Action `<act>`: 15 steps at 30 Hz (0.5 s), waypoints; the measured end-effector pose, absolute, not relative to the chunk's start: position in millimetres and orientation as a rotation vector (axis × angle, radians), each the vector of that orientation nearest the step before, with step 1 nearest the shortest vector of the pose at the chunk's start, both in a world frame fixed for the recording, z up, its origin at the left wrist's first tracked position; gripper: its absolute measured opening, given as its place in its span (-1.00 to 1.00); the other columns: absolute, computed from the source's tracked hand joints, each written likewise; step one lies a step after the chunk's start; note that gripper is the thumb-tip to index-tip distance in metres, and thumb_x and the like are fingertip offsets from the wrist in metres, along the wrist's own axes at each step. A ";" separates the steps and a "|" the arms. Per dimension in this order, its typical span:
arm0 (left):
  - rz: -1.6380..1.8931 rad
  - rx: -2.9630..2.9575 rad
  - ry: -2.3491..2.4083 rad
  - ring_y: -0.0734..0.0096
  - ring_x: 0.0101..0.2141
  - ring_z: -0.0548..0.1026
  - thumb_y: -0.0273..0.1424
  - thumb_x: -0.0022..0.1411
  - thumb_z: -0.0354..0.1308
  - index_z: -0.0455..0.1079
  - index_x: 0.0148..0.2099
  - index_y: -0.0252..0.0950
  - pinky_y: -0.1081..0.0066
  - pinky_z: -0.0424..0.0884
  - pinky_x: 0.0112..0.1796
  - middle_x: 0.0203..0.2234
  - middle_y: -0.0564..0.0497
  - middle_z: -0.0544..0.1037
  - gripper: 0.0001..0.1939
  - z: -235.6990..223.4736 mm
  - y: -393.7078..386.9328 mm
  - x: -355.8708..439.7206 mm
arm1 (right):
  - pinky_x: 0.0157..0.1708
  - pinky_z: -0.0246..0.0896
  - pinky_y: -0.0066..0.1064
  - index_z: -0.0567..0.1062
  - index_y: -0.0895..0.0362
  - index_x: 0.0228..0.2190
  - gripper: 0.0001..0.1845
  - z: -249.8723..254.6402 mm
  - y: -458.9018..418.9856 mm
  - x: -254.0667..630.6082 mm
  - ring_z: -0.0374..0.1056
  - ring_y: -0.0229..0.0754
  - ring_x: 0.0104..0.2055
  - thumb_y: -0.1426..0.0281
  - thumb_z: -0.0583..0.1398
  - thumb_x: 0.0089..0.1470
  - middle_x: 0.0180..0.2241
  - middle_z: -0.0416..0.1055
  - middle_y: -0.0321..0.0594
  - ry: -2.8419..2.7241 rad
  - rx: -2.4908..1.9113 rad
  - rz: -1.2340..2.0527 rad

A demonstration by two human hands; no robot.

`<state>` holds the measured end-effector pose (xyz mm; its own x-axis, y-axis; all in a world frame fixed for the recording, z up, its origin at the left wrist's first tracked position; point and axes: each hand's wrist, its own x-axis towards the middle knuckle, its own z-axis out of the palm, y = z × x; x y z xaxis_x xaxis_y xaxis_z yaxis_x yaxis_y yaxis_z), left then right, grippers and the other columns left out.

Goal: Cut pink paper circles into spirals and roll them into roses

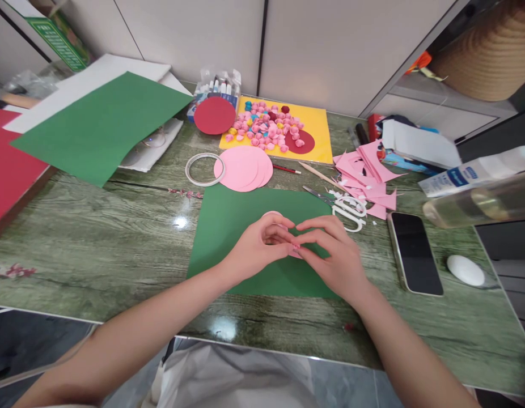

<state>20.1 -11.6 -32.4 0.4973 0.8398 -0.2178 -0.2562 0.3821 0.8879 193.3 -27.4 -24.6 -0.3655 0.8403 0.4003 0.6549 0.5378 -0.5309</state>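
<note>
Both my hands meet over a green paper sheet [228,226] in the middle of the table. My left hand [256,246] and my right hand [333,255] pinch a small pink paper piece [273,215] between their fingertips; most of it is hidden by the fingers. Just beyond the sheet lies a stack of pink paper circles [243,168] beside a ring of white tape [202,169]. Farther back, a yellow sheet [317,127] carries several small pink paper rosettes [266,127] and a dark red circle [214,115].
White-handled scissors [347,209] and pink paper scraps [364,173] lie right of the sheet, with a wooden stick [320,175]. A black phone [415,252] and a white oval object [465,270] sit at the right. A large green sheet [101,124] and red paper [7,164] cover the left.
</note>
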 end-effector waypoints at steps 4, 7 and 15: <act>0.773 0.975 0.773 0.48 -0.34 0.47 -0.51 0.00 0.24 0.27 -0.18 -0.30 0.37 0.35 -0.22 -0.38 0.04 0.47 -0.69 -33.4 -11.9 20.4 | -0.18 0.18 -0.18 0.41 0.05 -0.46 -0.91 -24.0 -27.8 193.6 0.30 -0.11 -0.19 0.46 0.23 0.01 -0.27 0.43 -0.23 -2.126 -1.217 0.403; 0.774 1.045 0.779 0.44 -0.32 0.47 -0.45 0.02 0.24 0.26 -0.16 -0.29 0.35 0.34 -0.20 -0.40 0.03 0.48 -0.69 -35.6 -12.6 20.0 | -0.18 0.18 -0.18 0.38 0.06 -0.47 -0.89 -23.1 -28.4 193.7 0.30 -0.10 -0.18 0.48 0.22 0.00 -0.27 0.42 -0.23 -2.126 -1.222 0.421; 0.773 1.093 0.798 0.44 -0.32 0.48 -0.43 0.00 0.26 0.25 -0.16 -0.28 0.34 0.33 -0.18 -0.41 0.03 0.49 -0.66 -38.0 -13.7 20.6 | -0.19 0.18 -0.20 0.33 0.07 -0.50 -0.82 -21.8 -29.5 192.5 0.29 -0.10 -0.18 0.52 0.24 -0.04 -0.27 0.39 -0.23 -2.131 -1.241 0.429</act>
